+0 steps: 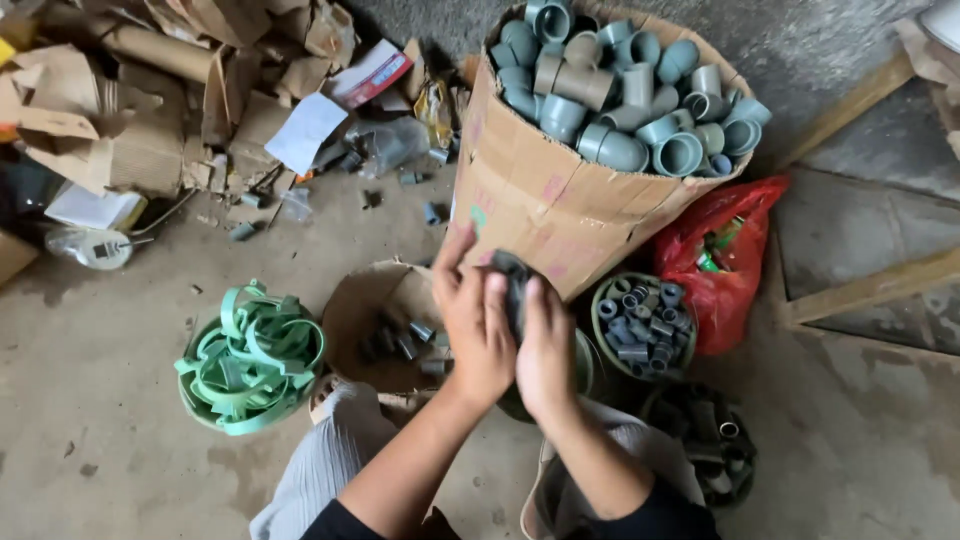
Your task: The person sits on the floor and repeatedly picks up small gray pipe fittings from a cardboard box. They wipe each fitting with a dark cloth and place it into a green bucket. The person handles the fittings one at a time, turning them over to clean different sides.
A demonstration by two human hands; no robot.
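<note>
Dark pipe fitting [512,283] pressed between both hands, left hand [473,325] and right hand [546,350] closed around it, fingers upright, just before big cardboard box [540,200] of grey fittings, above small bowls on floor [110,340].

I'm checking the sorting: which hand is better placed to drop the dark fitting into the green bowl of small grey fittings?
Probably the right hand: it is nearer the green bowl, while the left hand is on the dark fitting's far side.
</note>
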